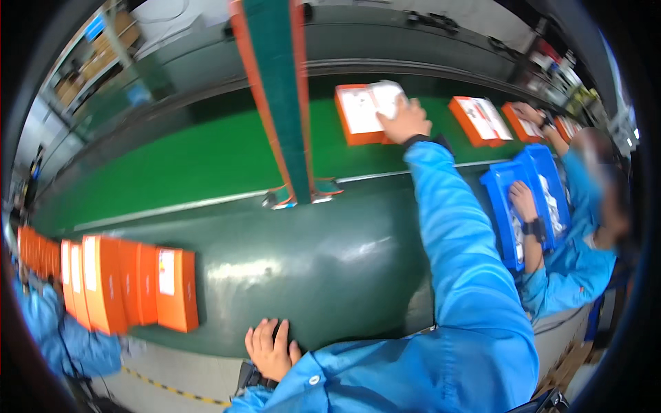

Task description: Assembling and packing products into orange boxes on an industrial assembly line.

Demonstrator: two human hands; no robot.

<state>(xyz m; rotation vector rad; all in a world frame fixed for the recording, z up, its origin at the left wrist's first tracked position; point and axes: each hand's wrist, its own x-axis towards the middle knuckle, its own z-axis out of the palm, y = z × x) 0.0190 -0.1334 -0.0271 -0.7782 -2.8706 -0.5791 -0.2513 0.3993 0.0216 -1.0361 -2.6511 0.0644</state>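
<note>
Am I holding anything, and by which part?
Your right hand is at the right side of an orange box; any hold is unclear. Your left hand holds nothing.

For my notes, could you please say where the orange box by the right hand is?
The orange box sits at the head view's upper centre, on the bright green surface, between the upright post and the right hand.

Bright overall. Glare streaks the green worktop (pixel 310 296), midway between near and far edges. Co-worker's head (pixel 597 182) blurred; view's rim black, straight lines bowed.
</note>
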